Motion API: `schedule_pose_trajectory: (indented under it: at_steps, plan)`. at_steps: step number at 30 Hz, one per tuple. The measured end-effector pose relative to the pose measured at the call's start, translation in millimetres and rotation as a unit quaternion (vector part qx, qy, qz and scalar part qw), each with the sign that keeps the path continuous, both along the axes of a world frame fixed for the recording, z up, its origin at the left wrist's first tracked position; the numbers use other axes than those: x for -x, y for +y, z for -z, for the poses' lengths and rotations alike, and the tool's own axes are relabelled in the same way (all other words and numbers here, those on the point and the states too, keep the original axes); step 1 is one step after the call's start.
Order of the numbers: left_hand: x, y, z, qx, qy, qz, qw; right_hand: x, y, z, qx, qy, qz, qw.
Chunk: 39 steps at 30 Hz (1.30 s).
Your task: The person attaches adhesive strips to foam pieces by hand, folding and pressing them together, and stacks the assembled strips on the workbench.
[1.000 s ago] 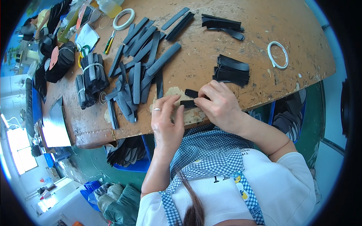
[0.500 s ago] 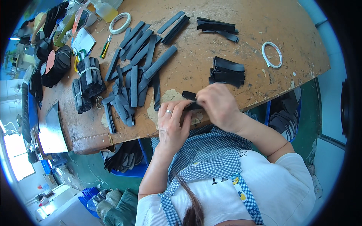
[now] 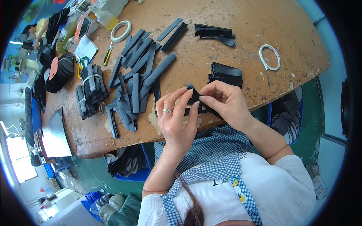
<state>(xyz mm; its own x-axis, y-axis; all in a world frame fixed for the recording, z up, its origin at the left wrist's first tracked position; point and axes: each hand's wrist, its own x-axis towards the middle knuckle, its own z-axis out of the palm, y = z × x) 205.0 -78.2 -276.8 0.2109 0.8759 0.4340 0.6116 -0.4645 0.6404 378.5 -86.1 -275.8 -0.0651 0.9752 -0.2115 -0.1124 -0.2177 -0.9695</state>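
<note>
A short black fabric strip point(image 3: 194, 97) is held up over the table's front edge, slanting down to the right. My right hand point(image 3: 229, 101) pinches it between thumb and fingers. On its other side, my left hand point(image 3: 175, 117), with a ring on one finger, grips the strip's upper end with fingertips and thumb curled around it. Beneath the hands lies another dark strip point(image 3: 203, 110), partly covered by fingers. Just beyond my right hand sits a stack of black strips point(image 3: 226, 74). A loose heap of grey-black strips point(image 3: 135, 92) spreads to the left of my left hand.
Farther back are another small stack of strips point(image 3: 214, 33) and a white tape roll point(image 3: 270, 57). Tied strip bundles point(image 3: 92, 83), a second tape roll point(image 3: 121, 31), a cutter knife point(image 3: 108, 54) and a bottle of yellow liquid point(image 3: 107, 19) lie left. Blue bins point(image 3: 130, 173) stand below the table.
The black strip has been raised and tilted between my hands. My right hand has turned from a blurred, closed pose into a visible pinch, and my left fingers have shifted up along the strip.
</note>
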Motion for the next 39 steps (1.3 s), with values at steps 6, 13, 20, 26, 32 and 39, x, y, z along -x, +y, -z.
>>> schedule_pose_trajectory:
  at_steps: [6, 13, 20, 26, 32, 39]
  plan:
    - [-10.9, 1.5, -1.8, 0.079, -0.021, -0.004, 0.997, -14.2, -0.4, -3.9, 0.008, -0.005, -0.03, 0.999]
    - [-13.2, 5.2, -0.2, 0.197, -0.126, 0.006, 0.972, -17.1, 2.9, -2.6, -0.008, -0.019, -0.04, 0.999]
    - [-17.8, 6.1, 3.4, 0.327, -0.296, -0.007, 0.897, -23.0, 1.5, -0.1, -0.042, -0.086, -0.016, 0.995]
    - [-26.0, 8.1, -0.1, 0.378, -0.356, -0.027, 0.854, -31.6, 1.3, 6.3, -0.073, -0.095, -0.014, 0.993]
    - [-33.5, 9.6, 2.1, 0.376, -0.359, -0.025, 0.854, -41.5, 4.8, -0.8, -0.009, -0.057, -0.033, 0.998]
    - [-44.1, 9.2, 3.0, 0.382, -0.365, -0.026, 0.849, -53.6, 5.9, 0.8, 0.025, -0.025, -0.034, 0.999]
